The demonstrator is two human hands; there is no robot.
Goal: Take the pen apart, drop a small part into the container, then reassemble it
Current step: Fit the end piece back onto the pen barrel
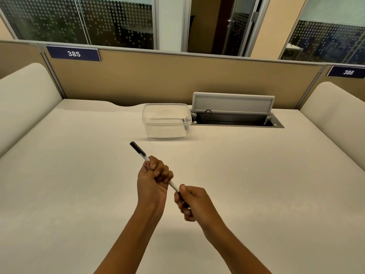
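We hold the pen (173, 184) in both hands above the cream desk (79, 175). Our left hand (153, 178) is curled into a fist around the middle of the white barrel, fingers wrapped tight and the thumb tucked against them, so the black cap end (137, 148) sticks out past the knuckles, slanting up and away to the left. Our right hand (190, 201) is closed on the near end of the pen, thumb pressed along the top and fingers folded underneath; that end is hidden inside the grip, and the fingers are slightly blurred, so we cannot tell exactly what part they pinch. A short bare stretch of white barrel shows between the 2 hands, which sit close together without touching. Both forearms reach in from the bottom edge. Farther back on the desk stands a clear plastic container (166, 120), lidless and upright, well apart from the pen; something small and bluish lies against its right wall, too faint to identify. Just beside the container on the right, a cable hatch (234, 104) in the desk is propped open. Behind it runs a tan partition (177, 76) carrying blue number plates reading 385 (74, 54) and 386 (348, 72).
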